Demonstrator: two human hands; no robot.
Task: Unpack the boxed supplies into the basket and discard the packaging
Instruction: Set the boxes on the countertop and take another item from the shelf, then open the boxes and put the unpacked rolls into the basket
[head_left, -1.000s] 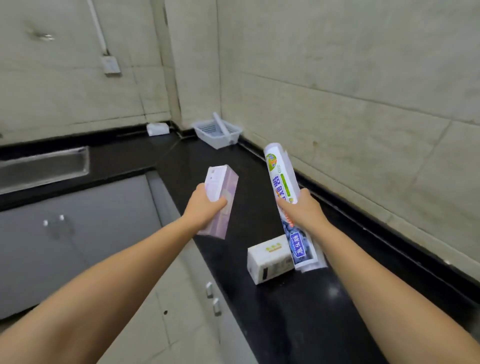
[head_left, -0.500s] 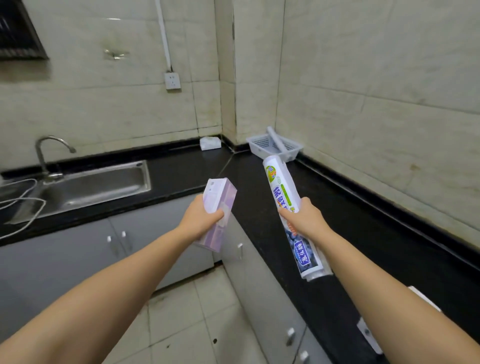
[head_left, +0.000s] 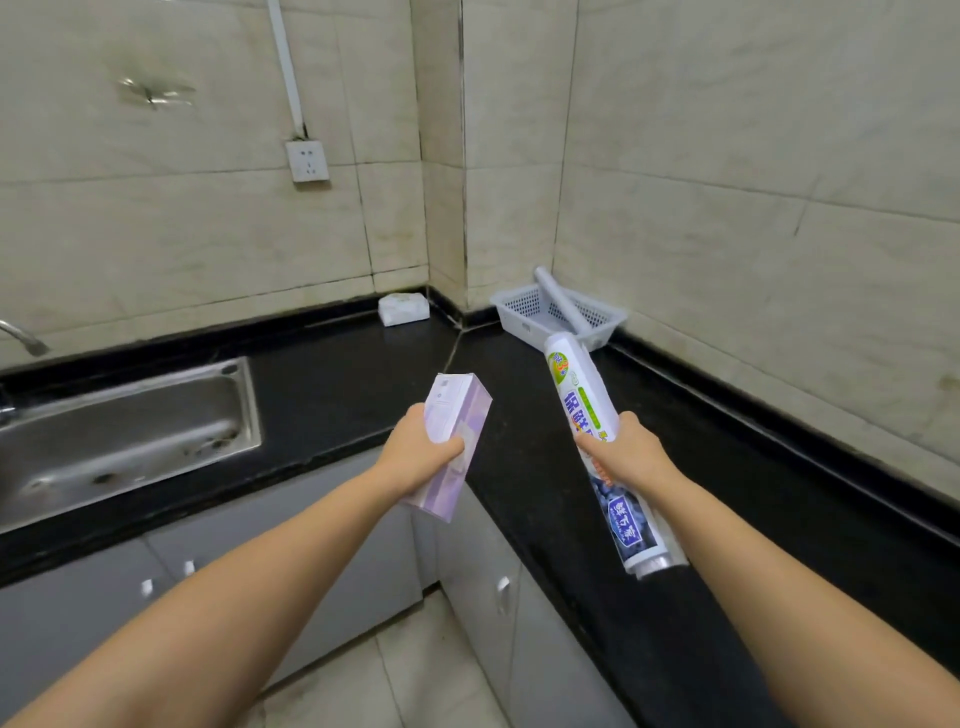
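Observation:
My left hand (head_left: 415, 457) grips a pale purple box (head_left: 451, 431) around its middle, held tilted above the counter's inner corner edge. My right hand (head_left: 626, 454) holds a long white printed roll (head_left: 582, 395) of wrap, tilted with its top toward the basket. The white plastic basket (head_left: 519, 312) sits in the far corner of the black counter, with a plain white roll (head_left: 563, 304) lying across it. Both hands are well short of the basket.
A black L-shaped counter (head_left: 519, 405) runs along both tiled walls. A steel sink (head_left: 124, 431) with a tap (head_left: 21, 338) is at left. A small white packet (head_left: 402, 309) lies by the back wall. Grey cabinets (head_left: 311, 545) and tiled floor are below.
The view has swung up and left toward the sink and corner. The white box on the counter has dropped out of view. Both hands keep their grip and sit closer to the basket.

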